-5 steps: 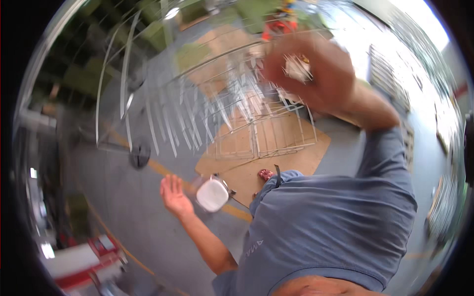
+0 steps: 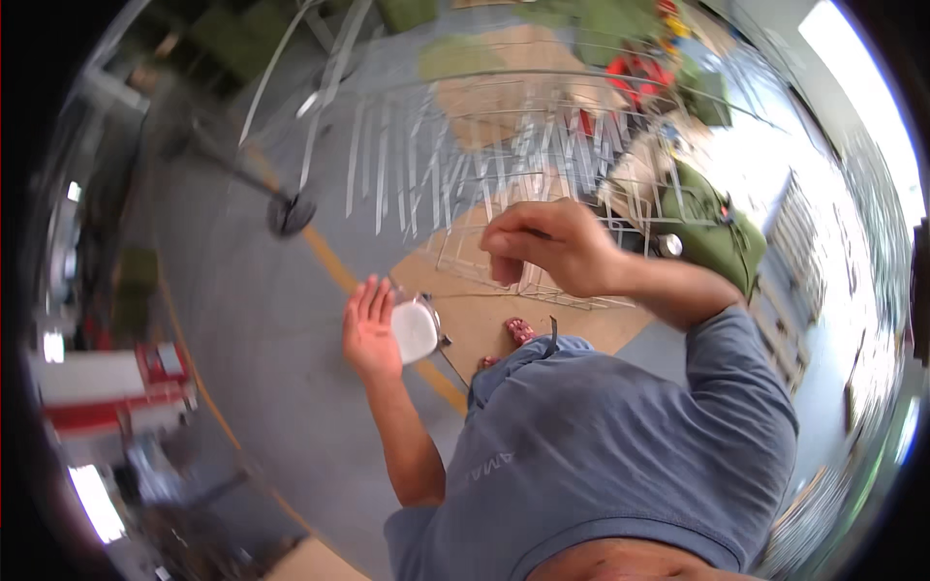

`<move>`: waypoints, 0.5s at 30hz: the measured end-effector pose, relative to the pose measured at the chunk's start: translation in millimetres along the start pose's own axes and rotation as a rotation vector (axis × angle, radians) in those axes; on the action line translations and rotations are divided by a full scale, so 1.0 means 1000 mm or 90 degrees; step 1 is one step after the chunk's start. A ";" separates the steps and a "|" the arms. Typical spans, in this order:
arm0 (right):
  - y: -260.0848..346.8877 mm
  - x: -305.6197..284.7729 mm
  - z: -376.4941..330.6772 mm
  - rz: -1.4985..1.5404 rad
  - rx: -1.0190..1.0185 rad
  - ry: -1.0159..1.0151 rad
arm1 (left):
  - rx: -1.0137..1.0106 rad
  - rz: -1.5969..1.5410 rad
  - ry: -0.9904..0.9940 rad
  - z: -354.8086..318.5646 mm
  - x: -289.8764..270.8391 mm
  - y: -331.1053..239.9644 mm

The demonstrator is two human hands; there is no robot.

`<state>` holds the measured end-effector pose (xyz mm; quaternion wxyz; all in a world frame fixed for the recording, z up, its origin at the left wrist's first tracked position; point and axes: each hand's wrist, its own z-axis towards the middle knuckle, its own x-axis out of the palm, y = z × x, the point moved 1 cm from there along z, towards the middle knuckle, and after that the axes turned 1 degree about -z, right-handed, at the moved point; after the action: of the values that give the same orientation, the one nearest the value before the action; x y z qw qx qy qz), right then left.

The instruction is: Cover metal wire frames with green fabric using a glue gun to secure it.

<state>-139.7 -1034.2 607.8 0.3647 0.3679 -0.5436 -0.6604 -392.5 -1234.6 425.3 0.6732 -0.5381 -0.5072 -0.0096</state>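
Strips (image 2: pixel 450 179), long axes downward; left grip (image 2: pixel 372 334) wide, right grip (image 2: pixel 562 247) curled, hold unclear

Left grip (image 2: pixel 372 334) flat, palm showing, fingers extended; right grip (image 2: pixel 557 244) loosely curled, wrist bent

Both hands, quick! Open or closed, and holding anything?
Left hand: open, nothing in it.
Right hand: curled; cannot tell whether it holds anything.
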 end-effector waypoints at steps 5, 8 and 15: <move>-0.078 0.111 0.070 0.609 0.325 0.107 | 0.151 0.012 0.022 -0.042 0.051 -0.057; -0.075 0.179 0.098 0.594 0.357 0.209 | 0.294 0.188 -0.033 -0.052 0.033 -0.090; -0.082 0.343 0.133 0.426 0.407 0.421 | 0.279 0.693 -0.177 -0.095 -0.088 -0.187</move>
<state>-422.6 -1265.1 514.9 0.5751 0.4550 -0.6605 -0.1613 -475.6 -1430.4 506.6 0.6039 -0.5652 -0.2327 0.5116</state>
